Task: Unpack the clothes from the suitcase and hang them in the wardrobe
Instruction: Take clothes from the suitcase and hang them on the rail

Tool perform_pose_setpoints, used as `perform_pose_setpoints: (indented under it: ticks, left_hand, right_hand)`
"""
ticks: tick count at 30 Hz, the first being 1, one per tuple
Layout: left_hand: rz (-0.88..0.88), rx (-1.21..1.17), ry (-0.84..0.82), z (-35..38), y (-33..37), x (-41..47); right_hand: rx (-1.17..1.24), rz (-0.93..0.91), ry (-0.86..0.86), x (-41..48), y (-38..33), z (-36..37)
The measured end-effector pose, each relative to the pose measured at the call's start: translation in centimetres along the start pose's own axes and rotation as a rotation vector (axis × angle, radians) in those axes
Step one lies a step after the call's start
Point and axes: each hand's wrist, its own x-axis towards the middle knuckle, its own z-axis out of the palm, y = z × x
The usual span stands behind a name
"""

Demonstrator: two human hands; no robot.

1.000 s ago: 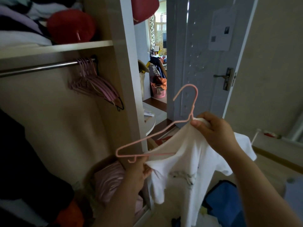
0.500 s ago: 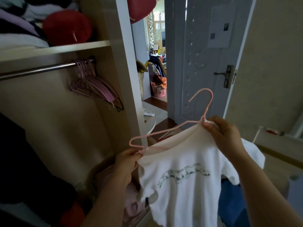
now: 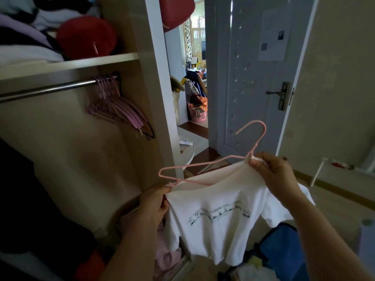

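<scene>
Up and left in the wardrobe [image 3: 154,78] the rail [image 3: 50,90] is seen, nearer the left hand [image 3: 154,203], while the white shirt [image 3: 213,220] and pink hanger [image 3: 203,165] are pinched by both hands, laid left to right, hook [image 3: 257,128] by the right hand [image 3: 274,175]

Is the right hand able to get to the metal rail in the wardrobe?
Probably yes. Nothing stands between the right hand and the rail, and bare rail shows left of the empty hangers. It is pinching the white shirt, though.
</scene>
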Motion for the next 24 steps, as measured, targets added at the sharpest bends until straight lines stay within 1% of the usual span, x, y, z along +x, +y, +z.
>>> perform_pose_setpoints:
  ticks: [5, 10, 14, 16, 18, 21, 24]
  left_hand:
    - [0.015, 0.022, -0.033, 0.2, 0.2, -0.2]
    - [0.025, -0.001, 0.009, 0.2, 0.3, -0.2]
    - [0.066, 0.048, 0.012, 0.1, 0.4, -0.1]
    - [0.111, 0.063, 0.049, -0.2, 0.4, 0.3]
    - [0.171, 0.073, 0.087, -0.4, 0.4, 0.8]
    - [0.241, 0.072, 0.124, -0.7, 0.6, 1.2]
    - [0.272, 0.038, 0.178, -1.0, 0.4, 1.5]
  right_hand:
    - [0.028, -0.018, 0.020, 0.2, -0.2, -0.2]
    - [-0.161, -0.092, -0.026, 0.4, 0.3, -0.3]
    - [-0.235, -0.159, 0.083, 0.4, 0.6, 0.0]
    - [-0.291, -0.196, 0.100, 0.5, 0.6, 0.1]
    - [-0.300, -0.238, 0.070, 0.6, 0.8, 0.3]
    - [-0.298, -0.250, 0.022, 0.4, 1.1, 0.7]
    - [-0.317, -0.309, -0.002, 0.1, 1.2, 1.1]
